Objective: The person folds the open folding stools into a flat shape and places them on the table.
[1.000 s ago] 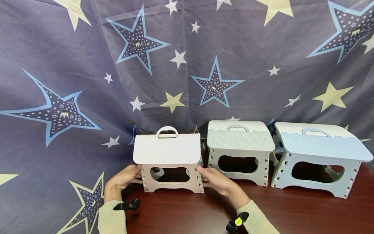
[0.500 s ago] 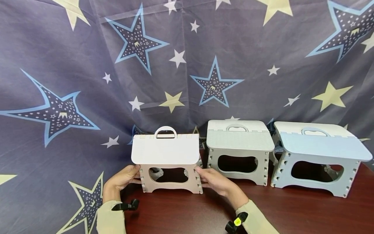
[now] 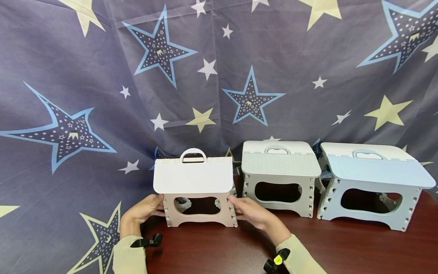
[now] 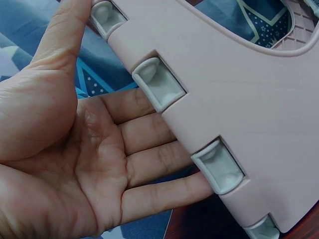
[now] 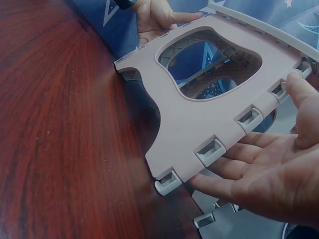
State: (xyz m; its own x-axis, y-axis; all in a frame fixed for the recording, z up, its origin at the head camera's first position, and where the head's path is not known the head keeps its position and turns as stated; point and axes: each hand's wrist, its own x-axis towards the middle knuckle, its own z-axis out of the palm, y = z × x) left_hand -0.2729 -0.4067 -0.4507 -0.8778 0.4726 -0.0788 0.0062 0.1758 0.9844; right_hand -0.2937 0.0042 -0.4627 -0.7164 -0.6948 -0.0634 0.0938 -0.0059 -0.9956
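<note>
A pale pink folding stool [image 3: 198, 218] with a whitish top and a raised carry handle [image 3: 193, 155] stands unfolded on the table. My left hand [image 3: 143, 209] is at its left side, thumb near the front edge just under the top. In the left wrist view, the four fingers [image 4: 149, 154] reach behind the hinged side edge. On the opposite side, my right hand [image 3: 253, 213] holds the stool the same way. The right wrist view shows that thumb [image 5: 299, 87] on the edge by the grey hinge pieces, with the fingers passing behind the panel.
To the right, a grey-green folding stool [image 3: 280, 166] stands unfolded, and beyond it a light blue one [image 3: 380, 167]. All stand on a dark red wood-grain table [image 3: 212, 251]. A star-patterned cloth [image 3: 291, 49] hangs behind them and along the left.
Both hands keep their hold on the pink stool. In the head view, the stool and hands have shifted very slightly left; the other stools have stayed put.
</note>
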